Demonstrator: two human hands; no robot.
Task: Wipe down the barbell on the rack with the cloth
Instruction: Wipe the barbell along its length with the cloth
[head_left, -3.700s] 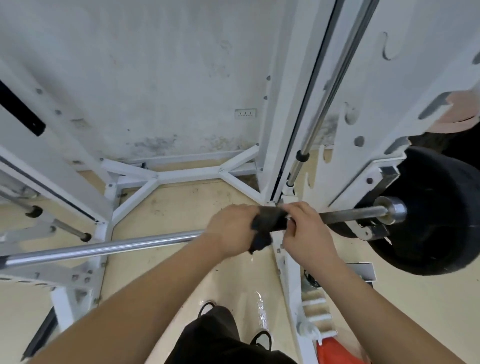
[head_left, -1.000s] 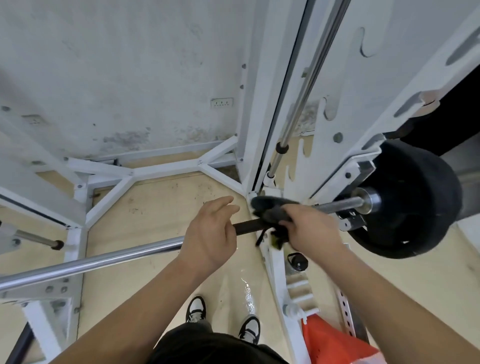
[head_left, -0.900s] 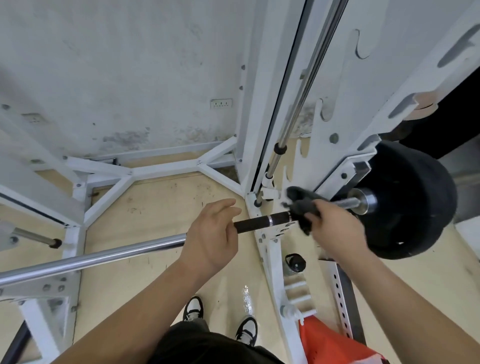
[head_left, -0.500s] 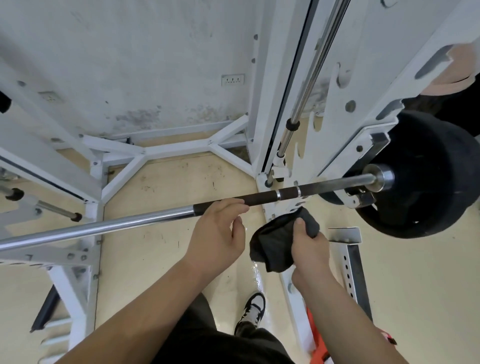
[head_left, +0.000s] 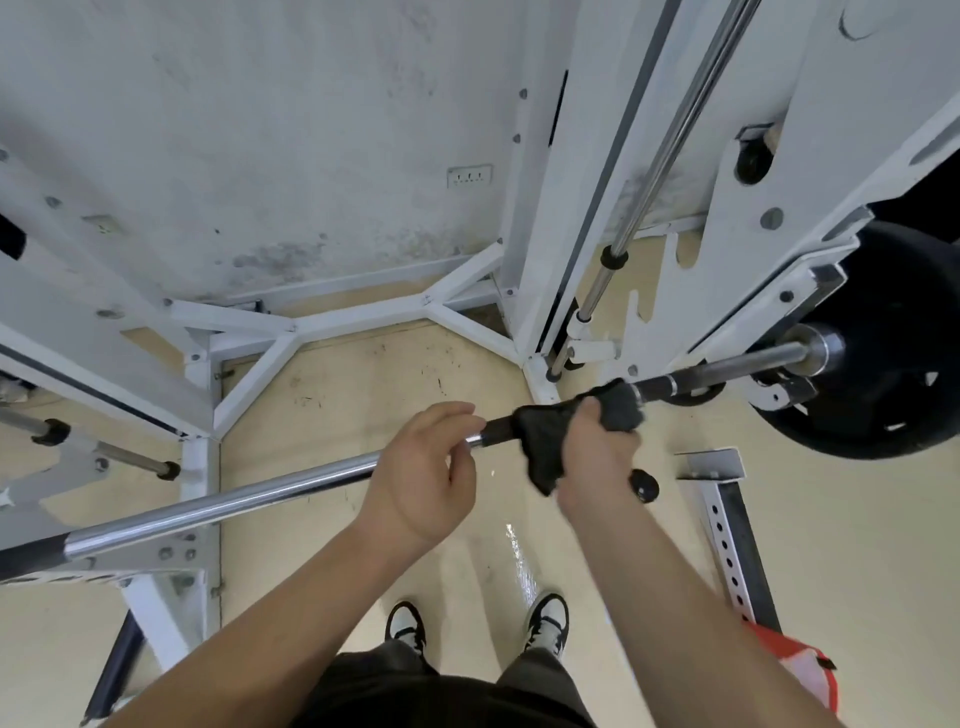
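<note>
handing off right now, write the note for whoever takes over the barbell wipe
Left hand: holds the barbell loosely, just left of the cloth.
Right hand: grips the cloth, which is wrapped over the bar's dark section near the right upright of the rack.
The barbell sits in the rack, with a weight plate on its right end.
Done: the cloth is on the bar; how much is already wiped cannot be told.
Left: likely the chrome span and the dark part at far left.
</note>
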